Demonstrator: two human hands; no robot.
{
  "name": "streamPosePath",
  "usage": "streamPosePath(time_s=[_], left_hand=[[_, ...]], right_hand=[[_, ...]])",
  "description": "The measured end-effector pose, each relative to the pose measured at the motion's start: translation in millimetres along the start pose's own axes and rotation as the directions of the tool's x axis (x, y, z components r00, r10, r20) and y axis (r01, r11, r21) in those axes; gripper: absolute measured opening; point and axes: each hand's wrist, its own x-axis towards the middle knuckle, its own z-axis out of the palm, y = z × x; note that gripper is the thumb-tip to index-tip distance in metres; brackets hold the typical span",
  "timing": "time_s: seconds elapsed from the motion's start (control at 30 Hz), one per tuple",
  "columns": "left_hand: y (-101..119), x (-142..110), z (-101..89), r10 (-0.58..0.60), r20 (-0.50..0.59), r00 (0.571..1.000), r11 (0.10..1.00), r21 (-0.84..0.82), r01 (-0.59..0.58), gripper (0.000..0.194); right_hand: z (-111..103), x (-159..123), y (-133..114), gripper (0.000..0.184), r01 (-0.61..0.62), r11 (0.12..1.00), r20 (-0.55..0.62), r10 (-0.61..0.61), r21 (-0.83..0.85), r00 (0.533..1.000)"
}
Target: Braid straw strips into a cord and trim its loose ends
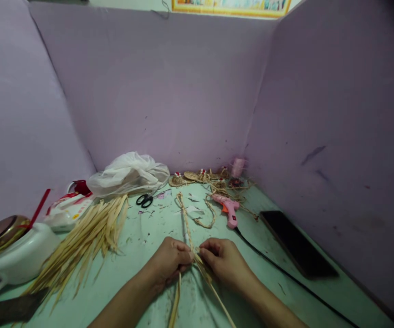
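- One braided straw cord (186,223) runs toward twelve o'clock over the green worktop (142,255) from my left hand (173,260) and right hand (227,264).
- Both hands pinch it at the near end, thumbs and forefingers nearly meeting.
- From there: pink glue gun (230,210) at one o'clock, smartphone (295,243) at three, loose straw strips (92,234) at nine.

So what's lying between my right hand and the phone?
The black cable of the glue gun runs between your right hand and the phone, as the head view shows.
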Motion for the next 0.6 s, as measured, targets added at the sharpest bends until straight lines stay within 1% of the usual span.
streamPosePath(time_s=[0.07,0.23,0.33,0.4,0.43,0.6], left_hand=[[-1,0,-0.3,0.006,0.004,1.000,1.000,0.003,-0.006,0.028],[-4,0,0.7,0.010,-0.003,1.000,1.000,0.000,-0.010,0.025],[-2,-1,2.5,0.019,-0.013,1.000,1.000,0.015,-0.019,0.026],[0,-1,3.6,0.028,-0.010,1.000,0.999,0.032,-0.028,0.027],[1,-1,4.0,0.030,-0.007,1.000,0.999,0.038,-0.030,0.028],[1,-1,3.6,0.019,-0.012,1.000,0.999,0.049,-0.019,0.027]], right_hand=[[1,-1,-1,0.017,-0.009,0.999,0.031,0.008,0.036,1.000],[1,-2,-4,0.014,-0.078,0.961,0.120,0.047,0.265,0.992],[-1,-2,-5,0.017,-0.199,0.903,0.204,0.127,0.382,0.971],[-2,-2,-7,0.021,-0.280,0.862,0.252,0.185,0.423,0.950],[-2,-2,-8,0.022,-0.298,0.850,0.261,0.198,0.434,0.945],[-5,-3,-15,0.015,-0.339,0.818,0.273,0.232,0.464,0.933]])
